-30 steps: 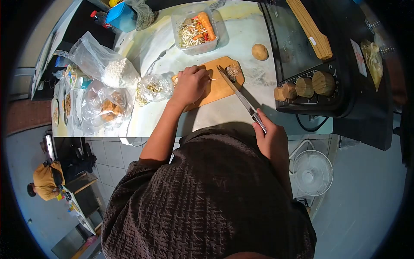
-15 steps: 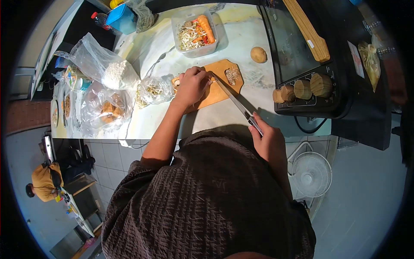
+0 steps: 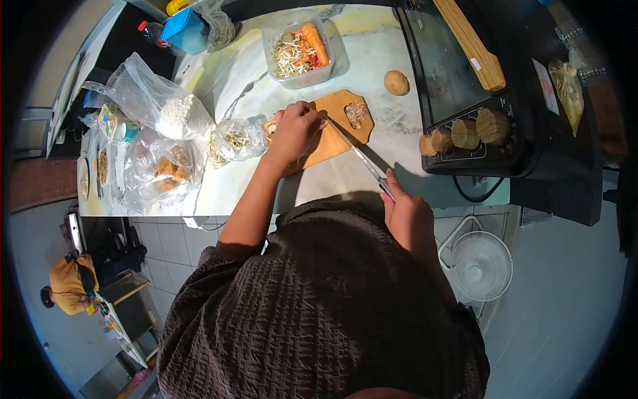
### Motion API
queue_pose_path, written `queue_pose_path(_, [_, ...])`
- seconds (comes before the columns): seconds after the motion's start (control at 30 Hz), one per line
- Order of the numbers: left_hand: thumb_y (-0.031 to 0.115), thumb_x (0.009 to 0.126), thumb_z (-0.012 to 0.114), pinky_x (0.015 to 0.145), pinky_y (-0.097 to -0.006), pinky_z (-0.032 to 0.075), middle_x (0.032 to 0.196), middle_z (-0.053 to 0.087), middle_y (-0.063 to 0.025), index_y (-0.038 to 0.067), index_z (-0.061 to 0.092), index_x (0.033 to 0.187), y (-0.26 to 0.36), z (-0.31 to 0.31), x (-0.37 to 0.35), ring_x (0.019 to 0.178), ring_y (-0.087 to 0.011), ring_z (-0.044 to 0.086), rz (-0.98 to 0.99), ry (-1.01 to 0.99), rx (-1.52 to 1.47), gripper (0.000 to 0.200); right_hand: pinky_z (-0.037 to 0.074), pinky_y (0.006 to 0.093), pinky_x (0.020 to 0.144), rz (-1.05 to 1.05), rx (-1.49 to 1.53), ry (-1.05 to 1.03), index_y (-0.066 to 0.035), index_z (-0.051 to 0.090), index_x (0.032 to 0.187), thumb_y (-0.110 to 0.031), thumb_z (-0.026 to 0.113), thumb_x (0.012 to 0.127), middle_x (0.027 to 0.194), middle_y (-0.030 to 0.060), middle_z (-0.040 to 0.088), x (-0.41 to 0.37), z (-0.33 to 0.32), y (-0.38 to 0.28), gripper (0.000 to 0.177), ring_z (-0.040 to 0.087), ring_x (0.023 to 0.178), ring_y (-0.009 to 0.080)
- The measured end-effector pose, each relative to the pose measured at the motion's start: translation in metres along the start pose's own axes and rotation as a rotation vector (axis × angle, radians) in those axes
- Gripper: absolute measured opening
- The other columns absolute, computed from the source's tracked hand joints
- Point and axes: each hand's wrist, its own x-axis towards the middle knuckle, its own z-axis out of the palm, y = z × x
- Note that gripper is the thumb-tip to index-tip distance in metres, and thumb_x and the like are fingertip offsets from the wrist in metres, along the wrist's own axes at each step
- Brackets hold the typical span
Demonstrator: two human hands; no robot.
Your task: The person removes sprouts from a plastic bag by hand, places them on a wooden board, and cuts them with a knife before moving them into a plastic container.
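Knife is now off the shreds, tip by the curled left hand, from here I can't tell what's inside; right hand wrapped round the handle

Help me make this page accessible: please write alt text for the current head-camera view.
A person's right hand holds a knife whose tip is near the left hand, over a wooden cutting board. Around them on the marble-patterned counter: a potato, a tub of bean sprouts and carrot, and clear plastic bags.

Kitchen, going by chopping bd., knife, veg tub, marbled ctr.
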Motion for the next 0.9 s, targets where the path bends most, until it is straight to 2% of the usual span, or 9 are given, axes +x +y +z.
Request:
queue_pose_path(0.13, [0.021, 0.087, 0.070, 0.087, -0.0434, 0.038, 0.104, 0.061, -0.0071, 0.009, 0.068, 0.095, 0.002, -0.008, 0.000, 0.104, -0.0272, 0.057, 0.014, -0.030, 0.039, 0.014, 0.054, 0.0470, 0.062, 0.018, -0.042, 0.032, -0.008, 0.056, 0.136, -0.021, 0.062, 0.093, 0.074, 0.0208, 0.067, -0.002, 0.001, 0.002, 0.045, 0.068, 0.070, 0.0387])
queue_pose_path(0.23, [0.014, 0.087, 0.068, 0.084, -0.0423, 0.042, 0.100, 0.063, -0.0109, 0.006, 0.066, 0.093, 0.001, -0.031, 0.012, 0.097, -0.0294, 0.059, -0.002, -0.014, -0.027, 0.010, 0.054, 0.0473, 0.064, 0.031, -0.037, 0.068, -0.009, 0.055, 0.136, -0.023, 0.060, 0.094, 0.076, 0.0219, 0.067, -0.004, -0.006, 0.010, 0.045, 0.068, 0.072, 0.0389])
queue_pose_path(0.37, [0.013, 0.085, 0.070, 0.076, -0.0440, 0.050, 0.091, 0.067, -0.0174, 0.004, 0.065, 0.093, -0.026, -0.055, 0.050, 0.085, -0.0383, 0.062, -0.025, 0.334, -0.064, 0.013, 0.053, 0.0471, 0.072, 0.131, 0.069, 0.085, -0.006, 0.059, 0.131, -0.022, 0.060, 0.093, 0.090, 0.0248, 0.068, -0.002, -0.018, 0.009, 0.042, 0.067, 0.083, 0.0419])
queue_pose_path(0.43, [0.018, 0.087, 0.071, 0.081, -0.0417, 0.051, 0.095, 0.067, -0.0163, 0.003, 0.068, 0.099, -0.028, -0.063, 0.062, 0.090, -0.0372, 0.063, -0.071, 0.473, 0.011, 0.020, 0.053, 0.0464, 0.073, 0.130, 0.078, 0.082, -0.006, 0.059, 0.132, -0.022, 0.059, 0.094, 0.090, 0.0244, 0.068, -0.002, -0.018, 0.012, 0.042, 0.067, 0.084, 0.0415])
queue_pose_path(0.53, [0.025, 0.087, 0.071, 0.082, -0.0417, 0.051, 0.097, 0.068, -0.0157, 0.004, 0.069, 0.099, -0.026, -0.070, 0.051, 0.091, -0.0357, 0.064, -0.204, 0.442, 0.039, 0.024, 0.053, 0.0452, 0.074, 0.128, 0.106, 0.083, -0.007, 0.059, 0.133, -0.022, 0.058, 0.094, 0.092, 0.0237, 0.069, -0.002, -0.016, 0.016, 0.041, 0.067, 0.085, 0.0410])
queue_pose_path(0.6, [0.030, 0.086, 0.070, 0.080, -0.0429, 0.052, 0.095, 0.068, -0.0152, 0.006, 0.070, 0.097, -0.028, -0.071, 0.031, 0.091, -0.0351, 0.065, -0.345, 0.055, -0.027, 0.027, 0.053, 0.0448, 0.074, 0.133, 0.131, 0.081, -0.008, 0.059, 0.133, -0.023, 0.058, 0.094, 0.092, 0.0235, 0.069, -0.001, -0.015, 0.014, 0.041, 0.067, 0.086, 0.0408])
queue_pose_path(0.63, [0.030, 0.086, 0.070, 0.080, -0.0429, 0.052, 0.095, 0.068, -0.0152, 0.006, 0.070, 0.097, -0.028, -0.071, 0.021, 0.091, -0.0351, 0.065, -0.345, 0.050, -0.023, 0.027, 0.053, 0.0446, 0.075, 0.151, 0.133, 0.052, -0.009, 0.058, 0.133, -0.023, 0.058, 0.094, 0.093, 0.0234, 0.069, 0.000, -0.017, 0.012, 0.042, 0.067, 0.087, 0.0409])
queue_pose_path(0.7, [0.031, 0.085, 0.069, 0.077, -0.0440, 0.052, 0.092, 0.068, -0.0150, 0.008, 0.071, 0.093, -0.025, -0.069, 0.001, 0.088, -0.0347, 0.066, -0.359, -0.247, 0.018, 0.025, 0.053, 0.0444, 0.075, 0.174, 0.135, 0.016, -0.009, 0.058, 0.134, -0.024, 0.058, 0.094, 0.094, 0.0234, 0.069, 0.000, -0.015, 0.010, 0.042, 0.067, 0.087, 0.0410])
queue_pose_path(0.9, [0.033, 0.083, 0.070, 0.075, -0.0452, 0.053, 0.089, 0.068, -0.0159, 0.007, 0.070, 0.087, -0.007, -0.056, -0.018, 0.083, -0.0348, 0.067, -0.448, -0.241, 0.215, 0.026, 0.055, 0.0454, 0.077, 0.097, 0.087, 0.019, -0.010, 0.057, 0.135, -0.023, 0.060, 0.094, 0.100, 0.0178, 0.071, 0.004, -0.013, 0.004, 0.043, 0.068, 0.087, 0.0381])
